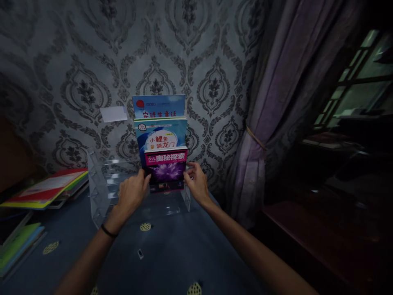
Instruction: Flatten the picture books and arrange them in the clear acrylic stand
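A magenta and purple book (166, 170) stands upright in front, in the right part of a clear tiered rack (98, 184). My left hand (132, 189) grips its left edge between thumb and fingers. On its opposite edge, my right hand (197, 182) pinches the cover side with the thumb in front. Behind it rises a blue-green book (162, 133) with a white oval on the cover. Farther back and higher stands a sky-blue book (159, 104) with a red round mark. The lower parts of both rear books are hidden.
Stacked folders and books (49, 186) lie at the left, with green and blue books (21, 246) nearer. A small white-and-dark object (140, 254) rests on the blue tablecloth (166, 270). Patterned wall (196, 53) stands behind; a tied curtain (254, 151) hangs at right.
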`<action>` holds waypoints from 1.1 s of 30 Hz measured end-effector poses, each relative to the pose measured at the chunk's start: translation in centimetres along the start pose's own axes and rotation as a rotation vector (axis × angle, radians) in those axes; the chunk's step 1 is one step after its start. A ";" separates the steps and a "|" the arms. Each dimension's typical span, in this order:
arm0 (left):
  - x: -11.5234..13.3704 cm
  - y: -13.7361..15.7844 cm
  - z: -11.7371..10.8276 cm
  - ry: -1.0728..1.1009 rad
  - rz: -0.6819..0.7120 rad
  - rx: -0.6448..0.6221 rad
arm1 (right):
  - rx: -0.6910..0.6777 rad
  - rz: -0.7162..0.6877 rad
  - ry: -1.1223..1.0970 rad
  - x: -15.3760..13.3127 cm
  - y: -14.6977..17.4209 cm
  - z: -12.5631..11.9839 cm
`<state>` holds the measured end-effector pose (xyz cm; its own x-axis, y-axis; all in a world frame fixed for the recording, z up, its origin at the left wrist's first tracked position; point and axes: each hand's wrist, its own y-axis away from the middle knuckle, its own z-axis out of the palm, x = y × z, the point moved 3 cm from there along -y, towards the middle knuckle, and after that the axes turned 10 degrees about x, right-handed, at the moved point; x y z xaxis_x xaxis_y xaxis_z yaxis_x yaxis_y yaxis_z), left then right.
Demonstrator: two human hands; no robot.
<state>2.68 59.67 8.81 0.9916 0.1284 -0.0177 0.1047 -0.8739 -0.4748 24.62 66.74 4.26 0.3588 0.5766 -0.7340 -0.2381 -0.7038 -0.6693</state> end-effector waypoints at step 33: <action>-1.4 4.7 0.4 0.202 0.214 0.243 | -0.056 0.238 -0.173 -0.6 5.9 -2.1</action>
<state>1.73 55.58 6.30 0.9866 -0.1613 0.0231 -0.1037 -0.7310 -0.6745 24.91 61.41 0.97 0.1385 0.4512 -0.8816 -0.2456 -0.8467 -0.4720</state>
